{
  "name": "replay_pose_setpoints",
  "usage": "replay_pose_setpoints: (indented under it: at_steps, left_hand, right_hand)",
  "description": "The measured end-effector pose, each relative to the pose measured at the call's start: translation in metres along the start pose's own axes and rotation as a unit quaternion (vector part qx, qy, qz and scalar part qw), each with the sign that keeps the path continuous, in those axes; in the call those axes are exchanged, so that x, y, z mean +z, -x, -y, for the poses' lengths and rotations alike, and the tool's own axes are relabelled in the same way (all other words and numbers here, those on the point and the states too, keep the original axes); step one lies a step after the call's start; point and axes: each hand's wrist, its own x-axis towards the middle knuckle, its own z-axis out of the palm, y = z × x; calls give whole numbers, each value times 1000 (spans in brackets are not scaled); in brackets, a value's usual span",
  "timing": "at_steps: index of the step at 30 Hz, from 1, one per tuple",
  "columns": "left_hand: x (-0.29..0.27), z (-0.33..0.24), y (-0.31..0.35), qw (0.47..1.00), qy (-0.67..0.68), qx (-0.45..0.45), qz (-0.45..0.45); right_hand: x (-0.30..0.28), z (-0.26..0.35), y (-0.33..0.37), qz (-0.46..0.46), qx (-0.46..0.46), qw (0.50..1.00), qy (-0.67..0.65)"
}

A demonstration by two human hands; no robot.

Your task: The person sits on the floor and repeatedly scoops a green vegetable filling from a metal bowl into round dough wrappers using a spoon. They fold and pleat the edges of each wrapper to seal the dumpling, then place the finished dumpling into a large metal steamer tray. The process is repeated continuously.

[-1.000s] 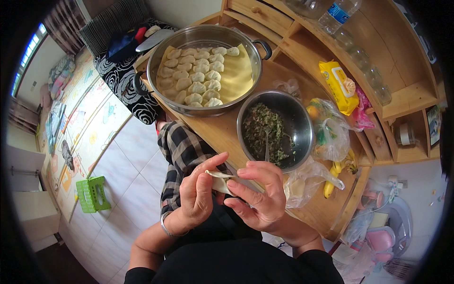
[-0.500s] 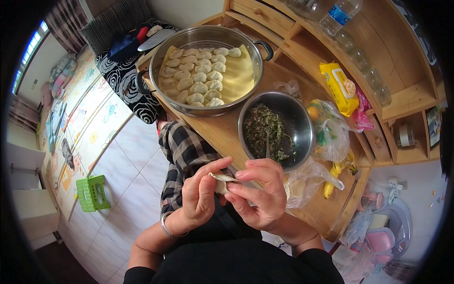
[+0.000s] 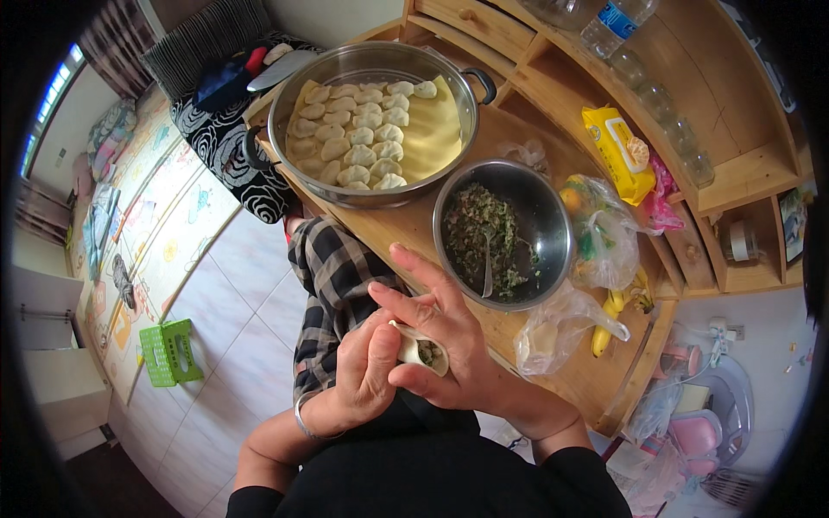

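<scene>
One dumpling in hand, held above lap, near wooden table edge. My left hand pinched its near edge; my right hand cupped it, fingers curled around. Wrapper pale, half folded, green filling visible at open end. Two metal vessels: large pan with about twenty finished dumplings in rows; one bowl of chopped green filling, one spoon inside.

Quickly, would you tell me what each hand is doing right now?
Left hand: closed, pinching one end of the half-folded dumpling.
Right hand: closed around the same dumpling, cradling it with filling showing.
</scene>
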Motion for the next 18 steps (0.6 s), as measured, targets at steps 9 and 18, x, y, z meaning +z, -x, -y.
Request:
replay_pose_setpoints:
  at_steps: [9, 18]
  left_hand:
    - [-1, 7, 3, 998, -25, 58, -1]
    - [-4, -7, 3, 989, -107, 94, 38]
  right_hand:
    - [2, 6, -1, -3, 3, 1000, -13]
    - [-5, 6, -1, 23, -21, 1000, -5]
